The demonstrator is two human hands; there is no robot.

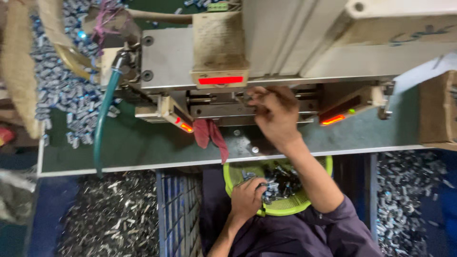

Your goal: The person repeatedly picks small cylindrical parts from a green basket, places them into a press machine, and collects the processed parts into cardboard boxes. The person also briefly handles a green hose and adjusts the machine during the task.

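closest to me, my left hand dips into a yellow-green mesh basket resting on my lap, just below the table edge. my fingers are curled into the small metal parts heaped inside, closed around a few of them, though i cannot tell how many. i judge the basket sits in my lap so this hand can feed from it without a long reach.

my right arm stretches up and away over the green table. my right hand is at the mouth of the press machine, fingers bent and pinched together at the metal slot. the blur hides whether a part is between my fingertips, so i cannot say. the hand is held low and flat, it seems, to fit under the machine's overhang.

a red rag hangs just left of that hand. red lights glow on the small sensor boxes either side of the slot.

farther off, a green hose curves down the left side. more silvery parts lie in a loose pile on the far left of the table, beside a burlap sack. dark metal scraps cover the floor below.
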